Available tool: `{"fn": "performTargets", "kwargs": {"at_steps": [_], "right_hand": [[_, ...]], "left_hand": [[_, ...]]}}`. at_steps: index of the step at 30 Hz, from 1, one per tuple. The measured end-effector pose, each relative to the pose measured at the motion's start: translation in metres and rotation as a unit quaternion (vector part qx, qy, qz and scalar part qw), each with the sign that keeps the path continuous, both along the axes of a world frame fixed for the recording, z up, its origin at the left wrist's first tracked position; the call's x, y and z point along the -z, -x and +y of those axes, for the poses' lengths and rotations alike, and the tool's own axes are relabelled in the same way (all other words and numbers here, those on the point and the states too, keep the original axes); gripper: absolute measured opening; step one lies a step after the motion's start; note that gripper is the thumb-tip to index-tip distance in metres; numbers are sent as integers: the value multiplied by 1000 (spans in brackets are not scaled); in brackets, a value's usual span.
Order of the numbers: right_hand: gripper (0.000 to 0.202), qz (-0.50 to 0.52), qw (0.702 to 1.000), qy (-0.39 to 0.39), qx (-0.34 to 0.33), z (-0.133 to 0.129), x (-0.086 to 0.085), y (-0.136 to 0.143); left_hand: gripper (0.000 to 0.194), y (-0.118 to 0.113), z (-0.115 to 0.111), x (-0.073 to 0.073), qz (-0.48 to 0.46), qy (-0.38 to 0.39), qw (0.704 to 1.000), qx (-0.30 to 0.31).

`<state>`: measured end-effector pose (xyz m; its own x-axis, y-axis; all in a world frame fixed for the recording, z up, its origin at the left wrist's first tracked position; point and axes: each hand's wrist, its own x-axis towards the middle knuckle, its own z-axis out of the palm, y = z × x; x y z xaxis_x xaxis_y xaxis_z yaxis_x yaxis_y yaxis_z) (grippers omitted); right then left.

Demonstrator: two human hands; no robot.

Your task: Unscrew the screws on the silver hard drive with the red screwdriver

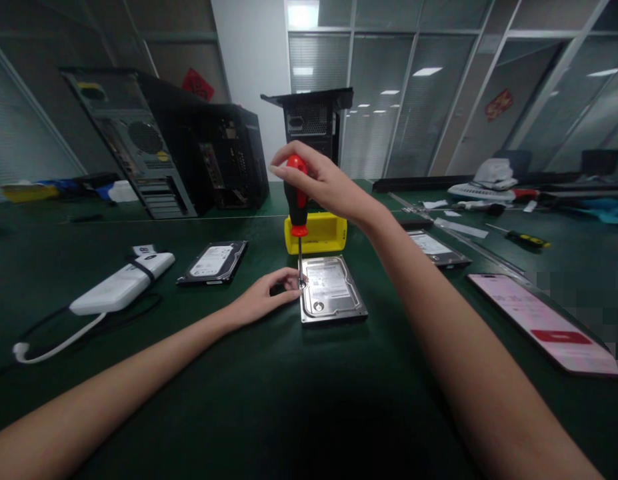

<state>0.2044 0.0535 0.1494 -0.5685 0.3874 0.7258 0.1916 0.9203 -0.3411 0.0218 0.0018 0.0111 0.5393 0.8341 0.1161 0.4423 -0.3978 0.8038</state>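
A silver hard drive (331,290) lies flat on the dark green table (269,400), label side up. Above its left edge stands an upright red and black screwdriver (297,200), its tip down at the drive near a round recess. My right hand (316,175) is wrapped round the top of the handle, fingers and thumb bent about it. Low at the drive's left side, my left hand (271,291) has its thumb and fingers closed at the drive's edge, close to the screwdriver tip. Just behind the drive sits a yellow open tray (316,235).
A second drive (213,261) and a white power strip (123,283) lie left; another drive (436,250), a phone (543,320) and a yellow-black screwdriver (526,239) lie right. Black computer cases (173,140) stand behind, with a further case (313,123) at centre back.
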Motion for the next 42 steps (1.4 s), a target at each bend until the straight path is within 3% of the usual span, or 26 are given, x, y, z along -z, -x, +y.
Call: {"fn": "performTargets", "kwargs": {"at_steps": [7,23,33,42], "right_hand": [[41,-12,999,30,36,-5,-3,-4],[39,7,991,126,-50,-11,-7,-2],[40,16,998,68,-1,-8,-5,-2],[38,-2,990,124,-60,-12,-9,-7]], "left_hand": [[37,-1,-2,-3,7,3,1000,0],[37,0,1,1,5,-6,1000,4],[37,-1,-2,-2,1,6,1000,0],[37,1,2,3,-8,3,1000,8]]}}
